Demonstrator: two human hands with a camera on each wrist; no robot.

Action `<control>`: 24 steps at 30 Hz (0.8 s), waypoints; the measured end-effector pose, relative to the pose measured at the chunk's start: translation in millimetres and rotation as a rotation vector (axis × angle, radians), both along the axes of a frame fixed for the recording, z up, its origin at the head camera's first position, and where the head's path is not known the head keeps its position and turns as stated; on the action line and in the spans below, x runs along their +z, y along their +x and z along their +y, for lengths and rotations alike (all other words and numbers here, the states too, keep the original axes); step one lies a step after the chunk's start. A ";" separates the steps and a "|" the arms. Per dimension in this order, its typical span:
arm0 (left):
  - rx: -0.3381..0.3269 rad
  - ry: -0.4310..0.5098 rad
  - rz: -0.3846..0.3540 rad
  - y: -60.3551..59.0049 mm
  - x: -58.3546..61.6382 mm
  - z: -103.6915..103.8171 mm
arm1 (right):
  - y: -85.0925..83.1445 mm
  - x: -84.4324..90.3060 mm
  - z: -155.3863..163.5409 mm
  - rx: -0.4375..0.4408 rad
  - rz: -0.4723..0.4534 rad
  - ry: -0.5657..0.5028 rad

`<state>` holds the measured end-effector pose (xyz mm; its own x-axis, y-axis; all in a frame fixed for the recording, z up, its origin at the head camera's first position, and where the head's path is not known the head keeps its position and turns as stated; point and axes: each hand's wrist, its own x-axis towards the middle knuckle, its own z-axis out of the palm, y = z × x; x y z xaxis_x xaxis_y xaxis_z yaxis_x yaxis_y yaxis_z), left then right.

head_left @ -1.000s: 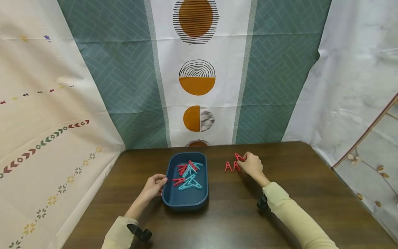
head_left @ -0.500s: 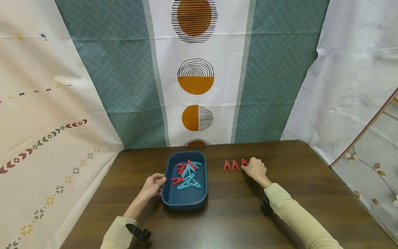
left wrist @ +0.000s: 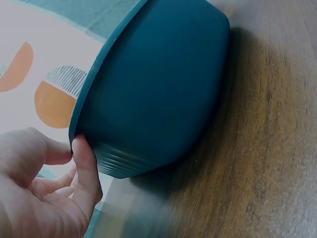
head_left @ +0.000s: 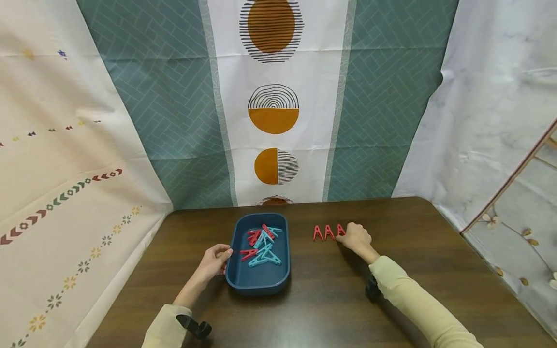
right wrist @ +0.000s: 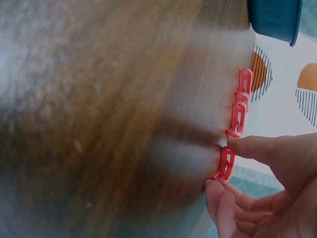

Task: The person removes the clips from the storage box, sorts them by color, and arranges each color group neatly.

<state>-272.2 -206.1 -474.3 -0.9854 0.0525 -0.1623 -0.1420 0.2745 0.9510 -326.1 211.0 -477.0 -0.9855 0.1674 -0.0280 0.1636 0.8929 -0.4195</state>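
My left hand (head_left: 213, 261) pinches the left rim of a dark blue plastic bin (head_left: 259, 282). In the left wrist view, thumb and forefinger meet at the bin's rim (left wrist: 89, 79). Inside the bin lie several turquoise clothespins (head_left: 271, 257) and several red clothespins (head_left: 249, 253). To its right, three red clothespins stand in a row on the table, narrow ends pointing away. My right hand (head_left: 356, 239) has the rightmost red clothespin (right wrist: 226, 166) between thumb and fingertips. Beside it are the middle clothespin (head_left: 329, 232) and the left one (head_left: 318, 233).
The brown wooden table (head_left: 322, 309) ends at a back edge just behind the bin and the row. A patterned curtain (head_left: 278, 140) hangs there, with pale cloths at the left and right sides. Black straps (head_left: 194, 325) circle both wrists.
My right hand has drawn the rightmost red clothespin from behind the middle one, toward me and right, into line with the other two. My left hand has stayed on the bin.
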 end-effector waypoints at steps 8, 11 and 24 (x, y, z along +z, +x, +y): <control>-0.008 0.021 0.008 0.9 1.8 0.3 | 0.0 -0.7 -0.5 0.004 -0.011 -0.001; -0.007 0.020 0.004 1.3 2.0 0.1 | 0.7 3.2 -0.5 0.007 -0.037 -0.001; -0.001 0.025 0.001 1.2 1.6 1.1 | 3.9 28.2 -10.7 0.032 0.001 -0.020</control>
<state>-271.0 -204.9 -472.7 -0.9854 0.0572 -0.1602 -0.1412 0.2506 0.9577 -322.2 200.3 -448.8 -0.9904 0.1349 -0.0302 0.1344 0.8891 -0.4376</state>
